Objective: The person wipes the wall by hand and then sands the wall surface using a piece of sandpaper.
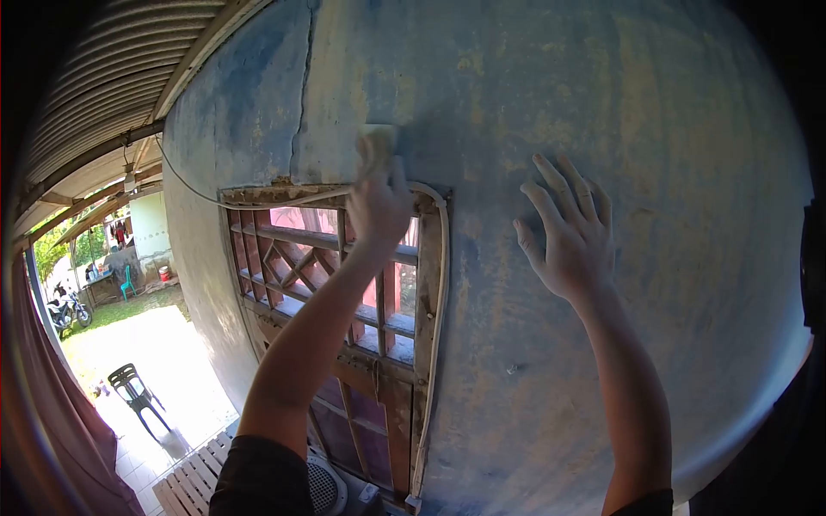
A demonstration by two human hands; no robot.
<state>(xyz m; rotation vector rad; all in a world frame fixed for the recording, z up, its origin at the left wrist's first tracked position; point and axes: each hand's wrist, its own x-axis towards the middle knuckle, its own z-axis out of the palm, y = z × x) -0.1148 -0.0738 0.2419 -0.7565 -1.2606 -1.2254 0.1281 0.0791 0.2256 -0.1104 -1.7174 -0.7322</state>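
Observation:
High on the wall, above the window, my left hand (379,206) is closed around a small pale flat piece (380,132) that looks like folded sandpaper. Motion blurs its fingers, and most of the piece is hidden behind them. The piece is up against the blue-grey wall (525,301), whose paint is patchy and streaked with yellowish marks. To the right, my right hand (572,228) is spread against the same wall with its fingers apart, holding nothing. Pale dust covers both hands and the wrists.
Below my left hand is a wooden window frame (434,327) with a lattice. A white cable (258,206) runs along its top and side. A crack (303,86) splits the wall above. Lower left are a slatted wooden bench (185,483), a speaker-like round grille (323,490) and a dark chair (133,391).

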